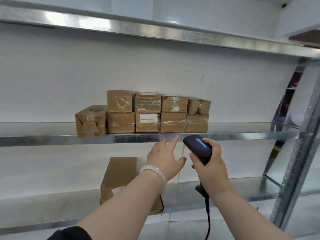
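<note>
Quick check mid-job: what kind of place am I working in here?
Most likely a stockroom or small warehouse: metal shelving, taped cardboard parcels stacked on it, and a corded barcode scanner gripped in the right hand while the left hand reaches toward the parcels.

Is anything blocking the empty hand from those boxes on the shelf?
Nothing visible. The left hand reaches the shelf edge just below the boxes; the scanner in the right hand is beside it.
</note>
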Demonstrator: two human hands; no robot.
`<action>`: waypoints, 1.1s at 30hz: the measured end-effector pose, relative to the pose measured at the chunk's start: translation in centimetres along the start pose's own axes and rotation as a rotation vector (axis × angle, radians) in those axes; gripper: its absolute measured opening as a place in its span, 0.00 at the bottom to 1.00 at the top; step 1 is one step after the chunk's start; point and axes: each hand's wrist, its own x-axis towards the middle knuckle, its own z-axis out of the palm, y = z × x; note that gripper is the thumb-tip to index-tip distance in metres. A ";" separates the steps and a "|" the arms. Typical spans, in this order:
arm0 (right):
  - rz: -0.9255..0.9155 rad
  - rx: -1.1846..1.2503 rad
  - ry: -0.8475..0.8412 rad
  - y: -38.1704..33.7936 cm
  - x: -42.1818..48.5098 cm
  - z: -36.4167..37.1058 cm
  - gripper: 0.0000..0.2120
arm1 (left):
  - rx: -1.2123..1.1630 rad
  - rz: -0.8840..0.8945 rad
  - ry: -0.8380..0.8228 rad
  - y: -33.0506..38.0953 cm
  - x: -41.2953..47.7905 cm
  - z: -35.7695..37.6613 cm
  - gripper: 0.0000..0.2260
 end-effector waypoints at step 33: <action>-0.023 0.292 -0.132 7.0 27.1 -5.3 0.24 | -0.273 -0.248 0.385 13.2 18.4 3.0 0.36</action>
